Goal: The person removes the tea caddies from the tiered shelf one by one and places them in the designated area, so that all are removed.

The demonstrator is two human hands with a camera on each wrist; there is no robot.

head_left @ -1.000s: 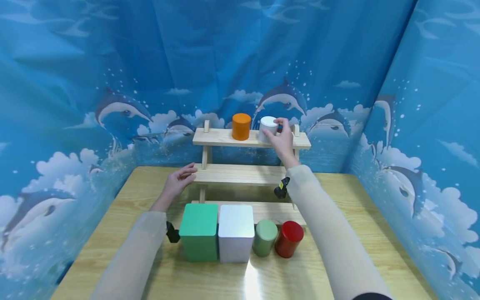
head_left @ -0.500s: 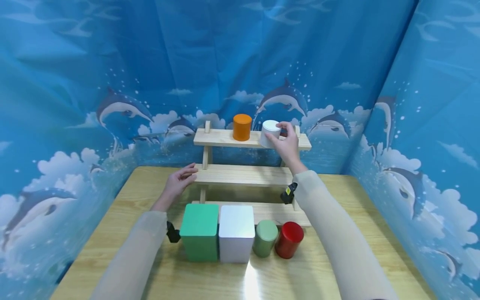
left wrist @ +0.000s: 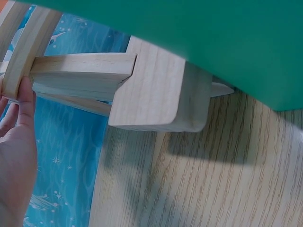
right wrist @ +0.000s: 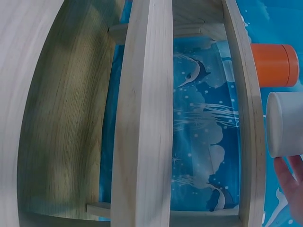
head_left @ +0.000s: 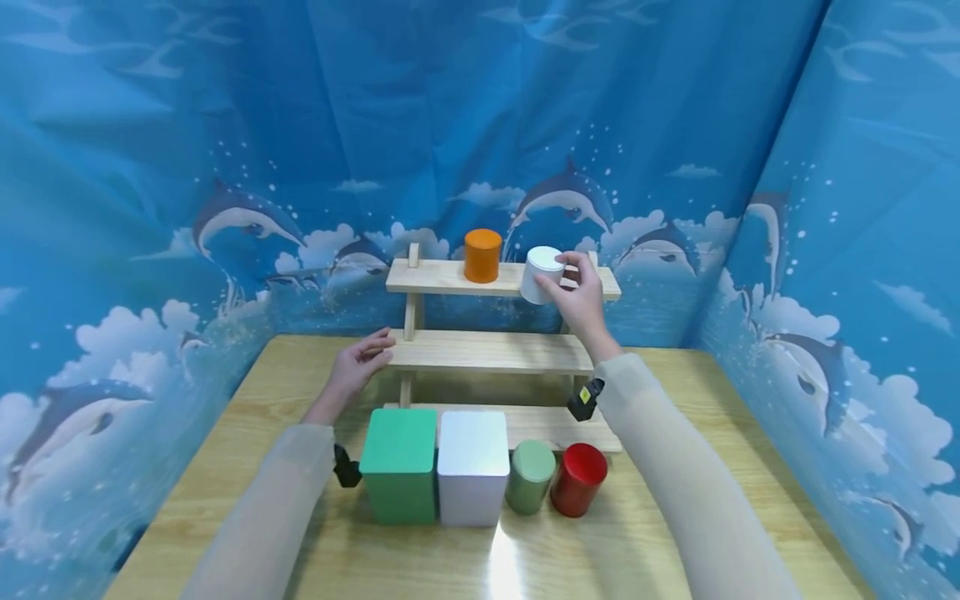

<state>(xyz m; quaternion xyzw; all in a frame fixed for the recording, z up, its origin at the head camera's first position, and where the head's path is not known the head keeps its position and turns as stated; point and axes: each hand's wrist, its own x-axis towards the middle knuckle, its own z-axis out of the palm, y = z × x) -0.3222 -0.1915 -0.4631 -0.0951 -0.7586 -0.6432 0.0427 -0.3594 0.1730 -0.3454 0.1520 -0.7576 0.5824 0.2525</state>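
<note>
A dolphin-print curtain (head_left: 420, 125) closes in the far side, and the table (head_left: 420, 567) runs up to it. On the table stands the rack (head_left: 487, 350), three tiers rising away from the person. At its near side sit the green box (head_left: 399, 471) and, just to the right, the white box (head_left: 472, 475); the reaching forearm does best to pass right of them, as it does here. The left hand (head_left: 356, 367) has thumb and finger about the left end of the middle tier, lightly grasping the wood; that seems a sound brace, worth keeping gentle so the rack is not dragged. The right hand (head_left: 583, 300) grasps the white can (head_left: 534, 285) between thumb on the near side and finger at the right of the rim. The can is by the near edge of the top tier, right of centre; the right wrist view shows its base and a slim gap to the board, so it appears off the wood. I judge the step to be carrying it past that edge: hold it upright, let the base clear the board, and squeeze no harder than needed, since smooth sides could slip. Mind the orange can (head_left: 482, 257) near it on the left, and the light-green can (head_left: 529, 479) and red can (head_left: 577, 482) at the near side, easily knocked by a low sleeve.
</note>
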